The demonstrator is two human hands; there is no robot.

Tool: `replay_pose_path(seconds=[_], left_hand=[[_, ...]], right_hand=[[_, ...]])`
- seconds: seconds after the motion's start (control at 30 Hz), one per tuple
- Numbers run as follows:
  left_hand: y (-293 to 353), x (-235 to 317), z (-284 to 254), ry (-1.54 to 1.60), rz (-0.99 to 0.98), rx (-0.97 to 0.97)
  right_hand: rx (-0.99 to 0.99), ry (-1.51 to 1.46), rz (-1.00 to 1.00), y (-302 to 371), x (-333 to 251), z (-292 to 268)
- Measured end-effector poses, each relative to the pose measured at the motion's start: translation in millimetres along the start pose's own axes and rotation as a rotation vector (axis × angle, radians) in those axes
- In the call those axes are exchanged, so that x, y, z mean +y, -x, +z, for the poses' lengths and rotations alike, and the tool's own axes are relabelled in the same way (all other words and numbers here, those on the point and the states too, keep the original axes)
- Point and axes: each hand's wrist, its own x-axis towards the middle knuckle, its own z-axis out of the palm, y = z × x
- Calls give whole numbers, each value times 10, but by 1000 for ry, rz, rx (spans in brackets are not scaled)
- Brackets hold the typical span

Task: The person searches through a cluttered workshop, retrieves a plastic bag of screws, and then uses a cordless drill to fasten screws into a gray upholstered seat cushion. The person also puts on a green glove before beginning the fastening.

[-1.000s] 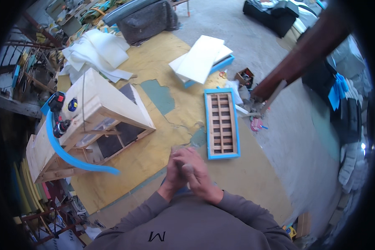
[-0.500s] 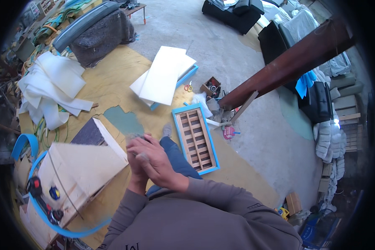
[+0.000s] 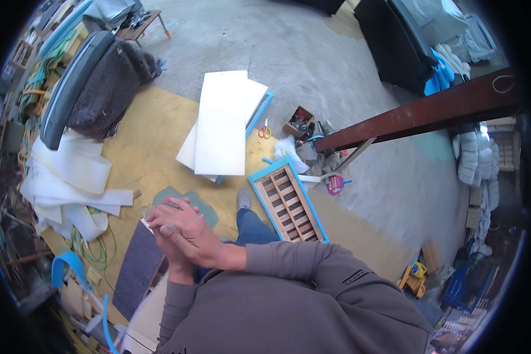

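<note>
My right hand (image 3: 196, 235) lies over my left hand (image 3: 172, 252), and the two are pressed together in front of my body. The fingers of the right one wrap across the left, whose own fingers are mostly covered. Greyish marks show on the fingertips. Whether anything small sits between the palms is hidden. Below and beyond them, a dark grey padded panel (image 3: 137, 268) leans on the left. To the right of my leg lies a wooden slatted frame (image 3: 286, 203) edged in blue.
White foam slabs (image 3: 221, 124) are stacked ahead, with scissors (image 3: 265, 129) beside them. A wooden box of tools (image 3: 300, 122) stands by a brown post (image 3: 419, 109). White foam sheets (image 3: 71, 171) are heaped at left, near a dark upholstered piece (image 3: 94, 88). A black sofa (image 3: 392, 44) stands far right.
My view has turned, so the foam slabs and post sit differently and the pale board with tools at lower left is mostly out of sight. My hands stay together, shifted slightly left.
</note>
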Motion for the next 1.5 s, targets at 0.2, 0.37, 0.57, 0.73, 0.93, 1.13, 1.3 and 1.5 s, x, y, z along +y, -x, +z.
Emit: replay_pose_path(seconds=[0.2, 0.37, 0.57, 0.73, 0.93, 1.13, 1.3, 1.5], left_hand=[[-1141, 237, -752, 78, -95, 15], [-2199, 516, -1444, 799, -380, -187], [-3355, 2123, -1305, 13, -290, -146], [-3959, 3451, -1248, -17, -243, -68], [-4647, 4088, -1464, 28, -170, -41], [-5603, 4462, -1649, 1, -165, 30], [-6701, 4695, -1697, -61, -150, 66], [-8072, 4888, -1606, -214, -219, 239]], right_hand=[[57, 176, -26, -893, 354, -38], [137, 218, 4, -1808, 895, 164], [248, 344, 163, -3275, 1611, 762], [423, -161, 416, -4494, 1704, 1106], [351, -283, 447, -5606, 2201, 1308], [281, -251, 471, -6596, 2806, 1291], [207, -278, 492, -7595, 3429, 962], [136, -323, 561, -8815, 3801, 346]])
